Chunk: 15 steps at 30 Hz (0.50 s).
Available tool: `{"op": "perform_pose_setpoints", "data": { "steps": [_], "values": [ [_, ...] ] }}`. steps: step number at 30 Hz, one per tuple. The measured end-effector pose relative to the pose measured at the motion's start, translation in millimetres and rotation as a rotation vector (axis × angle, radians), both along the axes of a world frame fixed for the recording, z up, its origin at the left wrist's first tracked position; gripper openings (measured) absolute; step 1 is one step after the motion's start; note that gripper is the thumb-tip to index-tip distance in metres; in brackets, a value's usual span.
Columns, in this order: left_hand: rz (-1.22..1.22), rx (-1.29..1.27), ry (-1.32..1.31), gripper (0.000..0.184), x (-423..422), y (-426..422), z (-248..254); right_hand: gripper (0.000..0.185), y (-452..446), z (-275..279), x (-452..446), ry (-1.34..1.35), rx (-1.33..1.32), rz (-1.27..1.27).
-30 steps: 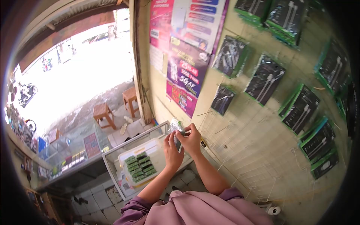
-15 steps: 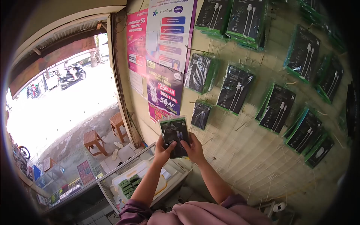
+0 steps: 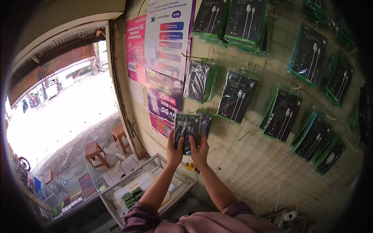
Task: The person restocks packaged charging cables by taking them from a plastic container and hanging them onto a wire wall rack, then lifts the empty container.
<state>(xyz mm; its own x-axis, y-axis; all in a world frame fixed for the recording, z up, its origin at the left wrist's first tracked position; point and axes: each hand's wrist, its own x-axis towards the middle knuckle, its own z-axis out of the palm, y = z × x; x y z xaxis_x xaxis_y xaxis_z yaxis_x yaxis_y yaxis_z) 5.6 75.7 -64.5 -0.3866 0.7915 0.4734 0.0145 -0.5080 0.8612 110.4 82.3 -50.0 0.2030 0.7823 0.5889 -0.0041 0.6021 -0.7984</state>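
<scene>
Both hands grip a dark cable package (image 3: 187, 126) in clear plastic, held upright in front of the wall rack. My left hand (image 3: 175, 148) is closed on its left edge, thumb across the front. My right hand (image 3: 199, 149) is closed on the right edge, its thumb also on the front. Partly hidden behind the held package is a smaller hanging packet (image 3: 206, 123). Above it hang a shiny wrapped packet (image 3: 199, 81) and a cable package (image 3: 236, 97) showing a white cable.
A wire grid rack (image 3: 252, 171) with hooks covers the wall, with more cable packages (image 3: 283, 114) to the right. Posters (image 3: 167, 50) hang at left. Below stands a glass display case (image 3: 155, 165) with green bundles inside. Brown stools (image 3: 96, 153) stand by the doorway.
My hands, with the cable package, have moved slightly right in view, and the package now overlaps the small hanging packet. The view has shifted a little. The scooter outside has left view.
</scene>
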Motion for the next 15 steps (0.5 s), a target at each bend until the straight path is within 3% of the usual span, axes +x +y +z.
{"op": "perform_pose_setpoints", "data": {
  "steps": [5, 9, 11, 15],
  "values": [
    [-0.035, -0.16, -0.011, 0.052, 0.6, 3.3, 3.9, 0.037, 5.9, -1.7, 2.0, -0.033, -0.021, -0.008],
    [-0.059, -0.099, -0.008, 0.052, 6.3, 32.6, -22.0, 0.036, 21.1, -16.8, 11.1, -0.098, -0.056, -0.072],
    [0.034, -0.098, 0.236, 0.054, 11.9, 43.3, -23.5, 0.037, 36.8, -21.9, 15.6, -0.083, -0.017, -0.134],
    [0.004, -0.051, 0.326, 0.06, 29.2, 57.7, -9.4, 0.038, 45.6, -5.2, 28.3, -0.082, -0.074, -0.246]
  ]
}}
